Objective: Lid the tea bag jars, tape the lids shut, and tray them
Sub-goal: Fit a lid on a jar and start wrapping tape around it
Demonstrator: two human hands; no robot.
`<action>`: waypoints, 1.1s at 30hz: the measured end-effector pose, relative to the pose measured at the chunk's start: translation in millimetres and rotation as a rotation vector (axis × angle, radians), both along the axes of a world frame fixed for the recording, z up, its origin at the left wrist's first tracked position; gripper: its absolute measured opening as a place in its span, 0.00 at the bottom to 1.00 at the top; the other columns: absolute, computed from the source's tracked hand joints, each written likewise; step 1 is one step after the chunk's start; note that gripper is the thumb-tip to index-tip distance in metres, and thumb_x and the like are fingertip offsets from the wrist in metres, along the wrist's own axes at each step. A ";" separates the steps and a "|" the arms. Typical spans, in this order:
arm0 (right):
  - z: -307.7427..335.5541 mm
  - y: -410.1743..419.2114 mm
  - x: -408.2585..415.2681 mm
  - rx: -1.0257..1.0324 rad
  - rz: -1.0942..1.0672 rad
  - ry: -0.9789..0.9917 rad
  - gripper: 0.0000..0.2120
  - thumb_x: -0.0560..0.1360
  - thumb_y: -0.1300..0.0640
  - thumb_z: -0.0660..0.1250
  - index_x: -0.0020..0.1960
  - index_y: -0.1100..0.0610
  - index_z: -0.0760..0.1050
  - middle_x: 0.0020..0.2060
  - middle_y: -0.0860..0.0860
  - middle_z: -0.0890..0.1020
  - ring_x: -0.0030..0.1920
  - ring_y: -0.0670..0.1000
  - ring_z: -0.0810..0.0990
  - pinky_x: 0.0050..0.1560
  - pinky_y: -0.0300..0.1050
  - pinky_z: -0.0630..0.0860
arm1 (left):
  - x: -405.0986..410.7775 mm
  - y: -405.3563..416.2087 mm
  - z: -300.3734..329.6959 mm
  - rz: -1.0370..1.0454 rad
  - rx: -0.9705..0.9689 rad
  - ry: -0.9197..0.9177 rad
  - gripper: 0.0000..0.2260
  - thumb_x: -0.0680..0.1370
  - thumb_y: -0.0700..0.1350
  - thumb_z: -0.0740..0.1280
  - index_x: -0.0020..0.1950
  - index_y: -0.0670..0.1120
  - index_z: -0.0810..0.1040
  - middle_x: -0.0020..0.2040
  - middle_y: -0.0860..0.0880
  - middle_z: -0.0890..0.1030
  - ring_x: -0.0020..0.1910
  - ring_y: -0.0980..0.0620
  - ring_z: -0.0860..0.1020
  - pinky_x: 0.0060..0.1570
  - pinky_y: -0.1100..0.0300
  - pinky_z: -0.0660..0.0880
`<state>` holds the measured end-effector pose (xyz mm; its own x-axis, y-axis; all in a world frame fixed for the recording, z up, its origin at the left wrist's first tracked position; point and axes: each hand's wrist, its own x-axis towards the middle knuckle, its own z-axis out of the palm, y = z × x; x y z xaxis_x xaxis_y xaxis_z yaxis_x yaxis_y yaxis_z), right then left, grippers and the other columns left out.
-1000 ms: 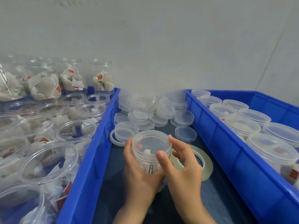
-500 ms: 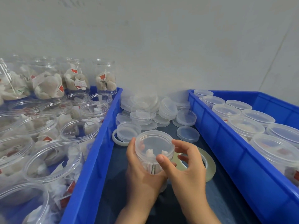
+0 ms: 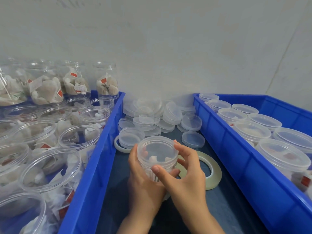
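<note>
Left blue bin (image 3: 94, 166) runs off the frame's left edge, right blue bin (image 3: 236, 159) off the right. Both hands cover the jar's (image 3: 157, 156) lower half. The tape roll (image 3: 211, 173) is half tucked behind the right hand (image 3: 187, 179).

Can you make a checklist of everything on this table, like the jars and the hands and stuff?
Surface: dark table between two blue bins.
Job's things: lidded jar of tea bags held upright over the table; open jars in the left bin; lidded jars in the right bin; tape roll flat beside the held jar.
Clutter: loose lids piled at the back; a second ring, probably tape, under one lid.
Grips: left hand wraps the jar body; right hand grips its lid edge.
Cables: nothing seen.
Surroundings: pale wall behind.
</note>
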<state>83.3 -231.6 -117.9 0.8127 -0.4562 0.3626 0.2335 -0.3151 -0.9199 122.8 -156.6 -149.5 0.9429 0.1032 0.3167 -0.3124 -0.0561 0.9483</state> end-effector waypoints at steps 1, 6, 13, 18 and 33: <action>-0.2 0.3 0.1 0.010 0.006 -0.003 0.32 0.51 0.36 0.74 0.54 0.30 0.67 0.58 0.26 0.72 0.57 0.36 0.74 0.58 0.48 0.75 | -0.2 0.0 0.2 0.002 0.006 -0.004 0.49 0.48 0.65 0.73 0.66 0.65 0.57 0.57 0.61 0.75 0.54 0.74 0.70 0.41 0.75 0.70; -1.5 -0.5 1.1 0.023 0.017 -0.021 0.33 0.51 0.37 0.74 0.54 0.32 0.68 0.58 0.26 0.72 0.55 0.35 0.75 0.57 0.45 0.76 | -0.3 0.3 1.3 -0.011 -0.003 -0.016 0.49 0.48 0.65 0.74 0.67 0.64 0.58 0.55 0.65 0.74 0.52 0.76 0.71 0.42 0.77 0.70; 0.8 -2.5 1.9 0.004 0.026 -0.018 0.33 0.50 0.35 0.74 0.53 0.31 0.67 0.57 0.28 0.73 0.54 0.32 0.74 0.51 0.32 0.75 | -2.7 0.6 2.2 0.002 0.032 -0.041 0.49 0.49 0.66 0.72 0.66 0.69 0.54 0.61 0.56 0.75 0.54 0.59 0.76 0.46 0.63 0.72; 2.2 -5.3 2.0 -0.016 0.043 -0.041 0.32 0.52 0.38 0.74 0.54 0.34 0.69 0.55 0.28 0.74 0.55 0.34 0.74 0.51 0.27 0.71 | -3.0 0.0 3.4 0.001 0.043 -0.069 0.45 0.50 0.66 0.71 0.61 0.79 0.50 0.55 0.64 0.74 0.50 0.66 0.75 0.42 0.77 0.69; -1.8 -1.4 2.6 0.016 0.005 -0.175 0.15 0.71 0.39 0.58 0.55 0.38 0.74 0.58 0.36 0.78 0.60 0.36 0.73 0.54 0.25 0.66 | -1.0 0.7 -0.3 0.031 0.034 -0.109 0.49 0.49 0.74 0.71 0.65 0.75 0.51 0.64 0.54 0.75 0.61 0.58 0.75 0.54 0.57 0.75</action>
<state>85.9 -233.0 -119.7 0.7401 -0.4590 0.4915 0.3919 -0.2996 -0.8699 121.9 -155.9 -149.8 0.8991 0.1192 0.4212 -0.4114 -0.0989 0.9061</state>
